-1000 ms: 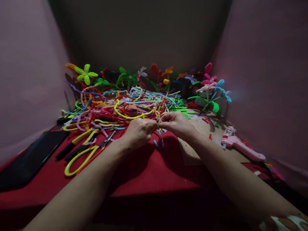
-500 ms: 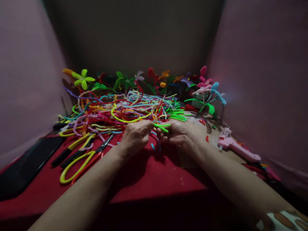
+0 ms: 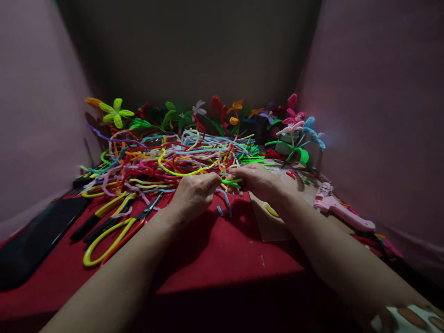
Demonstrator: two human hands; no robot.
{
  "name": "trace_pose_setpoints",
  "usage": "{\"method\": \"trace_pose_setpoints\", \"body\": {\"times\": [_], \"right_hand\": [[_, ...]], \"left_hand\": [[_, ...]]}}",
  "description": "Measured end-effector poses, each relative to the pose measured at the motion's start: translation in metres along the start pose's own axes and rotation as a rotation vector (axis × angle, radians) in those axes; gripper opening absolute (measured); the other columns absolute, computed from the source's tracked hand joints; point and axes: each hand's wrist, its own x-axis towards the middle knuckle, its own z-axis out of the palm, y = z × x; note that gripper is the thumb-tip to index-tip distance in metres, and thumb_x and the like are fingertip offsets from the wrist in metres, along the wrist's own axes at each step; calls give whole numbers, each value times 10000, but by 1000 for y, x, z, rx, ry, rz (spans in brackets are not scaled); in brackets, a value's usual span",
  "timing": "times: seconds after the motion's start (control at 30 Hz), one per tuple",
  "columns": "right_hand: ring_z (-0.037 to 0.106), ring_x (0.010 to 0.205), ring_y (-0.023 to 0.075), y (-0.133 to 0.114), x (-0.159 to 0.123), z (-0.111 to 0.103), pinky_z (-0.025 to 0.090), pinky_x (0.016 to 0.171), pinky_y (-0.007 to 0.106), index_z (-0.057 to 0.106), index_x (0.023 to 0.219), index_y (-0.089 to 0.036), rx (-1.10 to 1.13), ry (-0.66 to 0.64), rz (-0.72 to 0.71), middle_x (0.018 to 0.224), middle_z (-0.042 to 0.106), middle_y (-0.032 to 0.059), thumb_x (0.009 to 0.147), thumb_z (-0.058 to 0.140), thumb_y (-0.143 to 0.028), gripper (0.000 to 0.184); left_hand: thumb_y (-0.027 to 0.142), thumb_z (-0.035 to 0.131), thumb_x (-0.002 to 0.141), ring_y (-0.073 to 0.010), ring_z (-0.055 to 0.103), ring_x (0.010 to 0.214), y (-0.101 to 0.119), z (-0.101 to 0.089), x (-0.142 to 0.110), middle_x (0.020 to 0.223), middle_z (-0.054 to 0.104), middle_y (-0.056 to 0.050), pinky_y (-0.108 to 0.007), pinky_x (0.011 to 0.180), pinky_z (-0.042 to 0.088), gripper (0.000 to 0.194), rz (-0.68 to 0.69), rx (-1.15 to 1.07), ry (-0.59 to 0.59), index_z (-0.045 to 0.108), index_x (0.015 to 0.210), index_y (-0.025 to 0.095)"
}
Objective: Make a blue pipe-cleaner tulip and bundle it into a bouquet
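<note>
Between my hands is a bright green pipe cleaner point(image 3: 231, 182), bent so that short lengths lie side by side. My left hand point(image 3: 196, 192) is closed, with thumb and forefinger pinching its left end. On the other side my right hand point(image 3: 255, 179) curls its fingers round the right end, thumb on top. The fingers hide part of both ends. Just behind the hands spreads a tangled heap of coloured pipe cleaners point(image 3: 189, 157), with a bunch of green ones at its right. Below my fingers a short blue piece point(image 3: 219, 211) lies on the red cloth point(image 3: 222, 259).
Yellow-and-red-handled scissors point(image 3: 111, 233) and black-and-yellow pliers point(image 3: 99, 217) lie at left, beside a flat black object point(image 3: 38, 238). A pink glue gun point(image 3: 342, 212) rests at right, near a sheet of cardboard point(image 3: 268, 226). Pipe-cleaner flowers point(image 3: 117, 112) line the back.
My right hand has turned over, its back now facing up and its fingers closing on the green pipe cleaner. A yellow piece on the cardboard has come into view. My left hand keeps its pinch.
</note>
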Motion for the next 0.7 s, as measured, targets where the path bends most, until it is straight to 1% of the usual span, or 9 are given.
{"method": "trace_pose_setpoints", "body": {"times": [0.07,0.17,0.23,0.33,0.47,0.5,0.57,0.63,0.7], "right_hand": [[446,458,82,-1,-2,2,327,468,220,616,599,-109,-217,23,-61,507,545,1,661,631,-283,185],[428,471,77,0,-3,7,312,492,216,613,560,-119,-531,95,-155,485,522,-17,650,621,-185,112],[430,490,79,3,-3,11,306,511,214,624,573,-130,-700,157,-241,495,530,-16,672,587,-138,105],[403,485,81,7,-2,12,277,505,216,629,569,-135,-897,167,-298,473,506,-16,702,586,-156,141],[413,510,83,11,-2,13,274,516,210,673,679,-143,-937,39,-330,550,545,-8,752,550,-180,148],[402,507,82,12,-3,13,268,511,211,673,679,-146,-946,32,-333,554,539,-8,757,549,-190,154],[350,483,79,15,-3,15,242,491,217,649,608,-142,-1003,57,-315,516,491,-11,751,558,-214,184],[321,476,79,18,-2,15,230,485,222,623,567,-142,-1035,99,-307,498,459,-12,750,555,-219,210],[361,503,86,21,-2,15,256,508,219,640,632,-154,-973,111,-345,541,494,-9,754,541,-204,165]], "left_hand": [[166,437,799,-101,508,544,0,-1,0,606,589,-5,-203,540,348,190,-4,28,-34,603,705,164],[165,428,793,-115,509,530,2,-2,1,593,595,-12,-220,518,326,200,-10,122,-89,603,697,170],[154,425,782,-128,509,521,3,-2,2,588,599,-19,-236,498,303,199,-9,199,-130,605,699,171],[124,435,749,-152,531,540,2,-2,2,611,614,-29,-253,479,276,186,18,307,-202,610,714,176],[128,445,753,-171,556,580,-1,-1,1,642,632,-39,-257,487,299,184,56,369,-259,622,739,178],[129,450,755,-173,558,585,-2,0,1,636,631,-40,-258,496,313,179,71,369,-269,623,738,175],[115,463,749,-175,552,583,-4,0,2,613,625,-38,-264,517,341,168,112,376,-279,621,723,167],[89,466,747,-170,544,576,-5,0,4,599,620,-33,-276,561,374,168,167,380,-257,613,704,158],[104,465,775,-166,553,610,-4,-4,6,644,635,-32,-306,665,406,160,219,370,-160,616,755,154]]}}
